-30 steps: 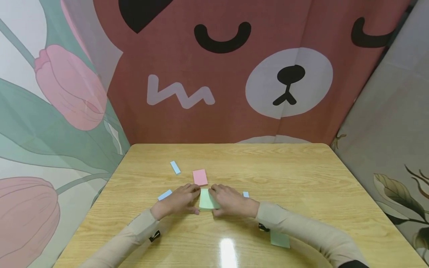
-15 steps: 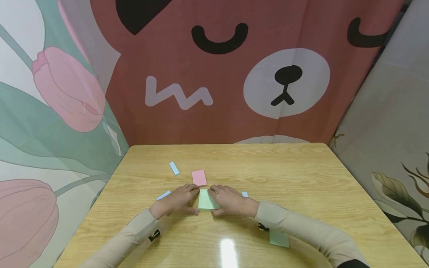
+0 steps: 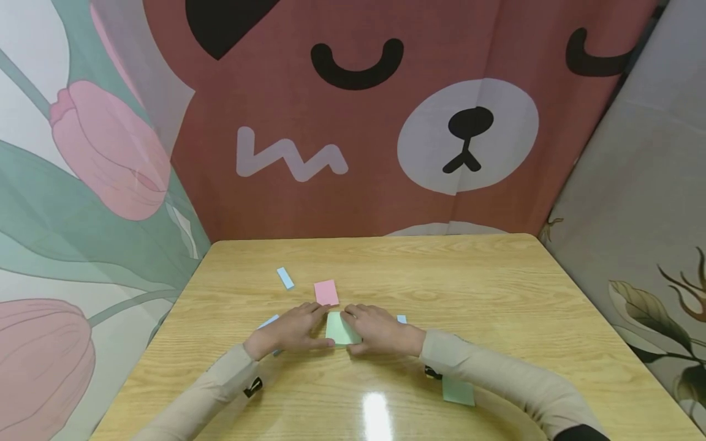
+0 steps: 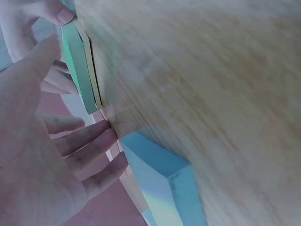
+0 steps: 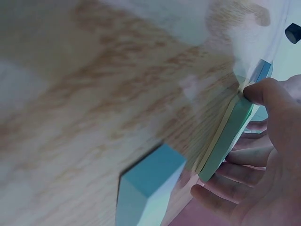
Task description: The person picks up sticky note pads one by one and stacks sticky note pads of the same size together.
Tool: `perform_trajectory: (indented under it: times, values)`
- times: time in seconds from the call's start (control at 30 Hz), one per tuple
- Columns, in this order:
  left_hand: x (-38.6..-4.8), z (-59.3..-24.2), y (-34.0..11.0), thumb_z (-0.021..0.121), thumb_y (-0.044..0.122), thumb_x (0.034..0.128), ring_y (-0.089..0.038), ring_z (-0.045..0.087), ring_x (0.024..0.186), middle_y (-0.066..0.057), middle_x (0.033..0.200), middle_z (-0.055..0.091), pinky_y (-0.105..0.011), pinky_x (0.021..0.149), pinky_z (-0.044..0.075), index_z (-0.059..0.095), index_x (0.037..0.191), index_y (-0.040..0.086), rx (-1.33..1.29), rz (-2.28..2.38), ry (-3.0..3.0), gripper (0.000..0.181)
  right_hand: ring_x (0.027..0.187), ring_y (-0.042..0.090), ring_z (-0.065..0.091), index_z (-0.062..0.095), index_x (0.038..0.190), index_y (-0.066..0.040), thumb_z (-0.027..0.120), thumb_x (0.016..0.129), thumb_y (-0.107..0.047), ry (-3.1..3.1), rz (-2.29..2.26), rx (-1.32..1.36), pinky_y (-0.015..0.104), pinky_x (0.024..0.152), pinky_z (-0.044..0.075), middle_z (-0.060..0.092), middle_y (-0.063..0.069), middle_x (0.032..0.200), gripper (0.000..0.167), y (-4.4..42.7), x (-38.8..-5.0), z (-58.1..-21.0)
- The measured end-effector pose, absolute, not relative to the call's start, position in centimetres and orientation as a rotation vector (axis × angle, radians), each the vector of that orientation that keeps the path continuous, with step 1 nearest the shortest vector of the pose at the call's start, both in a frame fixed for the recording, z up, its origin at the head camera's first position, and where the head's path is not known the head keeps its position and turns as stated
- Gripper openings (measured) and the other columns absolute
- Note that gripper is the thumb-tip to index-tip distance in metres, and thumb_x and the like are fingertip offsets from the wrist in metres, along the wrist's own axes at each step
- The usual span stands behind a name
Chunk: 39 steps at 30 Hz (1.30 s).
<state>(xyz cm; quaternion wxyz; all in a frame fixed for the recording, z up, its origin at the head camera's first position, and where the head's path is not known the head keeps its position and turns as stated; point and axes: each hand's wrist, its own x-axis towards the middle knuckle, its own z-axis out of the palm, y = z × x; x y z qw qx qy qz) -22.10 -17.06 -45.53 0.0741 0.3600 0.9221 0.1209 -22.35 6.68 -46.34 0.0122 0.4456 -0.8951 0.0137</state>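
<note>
A green sticky-note pad (image 3: 339, 328) lies on the table between the two hands, its leaves seen edge-on over a thin yellowish layer in the wrist views. My right hand (image 3: 379, 331) grips its right side, with the thumb on the near edge and the fingers towards the far edge (image 5: 225, 141). Beside the pad's left side is my left hand (image 3: 292, 329), fingers fairly straight and low at the table, thumb reaching to the near left corner. Whether that thumb touches the pad cannot be told. A pink sticky-note pad (image 3: 326, 293) lies just beyond the left fingertips.
Narrow light-blue pads lie around: one far left (image 3: 285, 278), one partly behind the left hand (image 3: 269, 321), one behind the right wrist (image 3: 402, 319). Another green pad (image 3: 458, 392) sits partly under the right sleeve. Printed curtains rise behind the wooden table (image 3: 441, 269).
My left thumb has moved right towards the green pad's near corner. The right hand keeps its grip on the pad. The head view has shifted slightly.
</note>
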Motion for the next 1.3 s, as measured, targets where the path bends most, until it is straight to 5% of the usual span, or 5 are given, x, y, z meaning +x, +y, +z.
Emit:
perform_trajectory:
  times: [1.3]
  values:
    - [-21.6, -45.5, -16.9, 0.066, 0.052, 0.0913, -0.035, 0.051, 0.121, -0.017, 0.136, 0.050, -0.052, 0.097, 0.044, 0.042, 0.147, -0.002, 1.097, 0.313, 2.793, 0.081, 0.123, 0.029, 0.054, 0.048, 0.141, 0.000, 0.071, 0.087, -0.053, -2.860, 0.006, 1.350, 0.043, 0.099, 0.047, 0.052, 0.014, 0.139, 0.079, 8.8, -22.3, -45.8]
